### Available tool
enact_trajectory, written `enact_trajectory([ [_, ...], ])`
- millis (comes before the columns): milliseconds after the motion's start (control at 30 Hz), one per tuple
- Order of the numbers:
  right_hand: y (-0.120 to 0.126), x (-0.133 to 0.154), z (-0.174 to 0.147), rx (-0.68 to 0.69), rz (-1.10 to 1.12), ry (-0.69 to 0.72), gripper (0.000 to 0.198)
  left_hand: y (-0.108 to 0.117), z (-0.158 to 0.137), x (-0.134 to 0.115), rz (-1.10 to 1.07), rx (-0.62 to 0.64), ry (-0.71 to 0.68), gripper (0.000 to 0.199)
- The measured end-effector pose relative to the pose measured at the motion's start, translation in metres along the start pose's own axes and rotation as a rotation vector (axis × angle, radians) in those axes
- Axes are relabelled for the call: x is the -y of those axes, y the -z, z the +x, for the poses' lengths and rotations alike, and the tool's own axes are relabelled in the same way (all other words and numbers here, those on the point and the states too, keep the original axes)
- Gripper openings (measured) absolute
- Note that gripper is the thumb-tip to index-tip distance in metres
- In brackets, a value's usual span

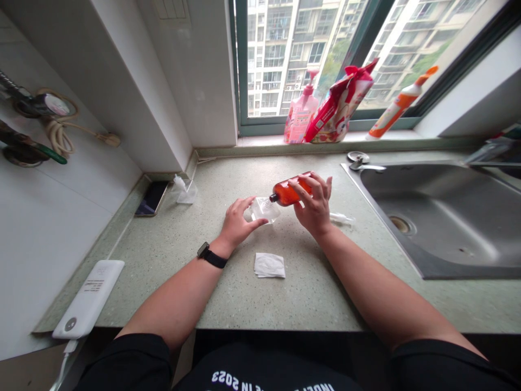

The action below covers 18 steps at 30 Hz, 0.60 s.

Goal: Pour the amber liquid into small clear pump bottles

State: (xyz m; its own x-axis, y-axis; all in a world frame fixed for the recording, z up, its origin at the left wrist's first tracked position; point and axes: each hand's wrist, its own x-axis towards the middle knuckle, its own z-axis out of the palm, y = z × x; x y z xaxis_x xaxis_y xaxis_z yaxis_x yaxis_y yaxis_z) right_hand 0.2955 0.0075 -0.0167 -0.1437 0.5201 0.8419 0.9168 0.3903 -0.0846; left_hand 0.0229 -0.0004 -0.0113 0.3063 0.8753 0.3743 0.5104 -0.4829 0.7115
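In the middle of the counter my left hand (240,220) is closed around the side of a small clear container (264,210), thumb in front and fingers behind. My right hand (314,209) grips an amber bottle (291,191) with a dark threaded neck and no cap on it. The bottle is tilted, its mouth pointing left at the container's top edge. Whether liquid is flowing I cannot tell. A folded white tissue (269,265) lies in front of the container. Just right of my right hand rests a clear and white pump top (342,219), partly hidden by the hand.
A steel sink (448,217) with a tap (366,164) is on the right. At the left lie a phone (152,198), a clear square bottle (185,191) and a white power bank (89,298). A pink pump bottle (301,117), a red bag (342,103) and an orange-white bottle (401,106) line the windowsill.
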Motion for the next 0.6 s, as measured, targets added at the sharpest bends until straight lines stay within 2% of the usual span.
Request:
enact_trajectory([
  [200, -0.0007, -0.0011, -0.0004, 0.0, -0.021, 0.007, 0.077, 0.0006, 0.0, 0.0002, 0.001, -0.002, 0.0, 0.079],
  [600, 0.0019, 0.0004, 0.0003, 0.013, -0.007, 0.003, 0.082, 0.0003, 0.0001, 0.0003, 0.003, -0.014, -0.023, 0.076],
])
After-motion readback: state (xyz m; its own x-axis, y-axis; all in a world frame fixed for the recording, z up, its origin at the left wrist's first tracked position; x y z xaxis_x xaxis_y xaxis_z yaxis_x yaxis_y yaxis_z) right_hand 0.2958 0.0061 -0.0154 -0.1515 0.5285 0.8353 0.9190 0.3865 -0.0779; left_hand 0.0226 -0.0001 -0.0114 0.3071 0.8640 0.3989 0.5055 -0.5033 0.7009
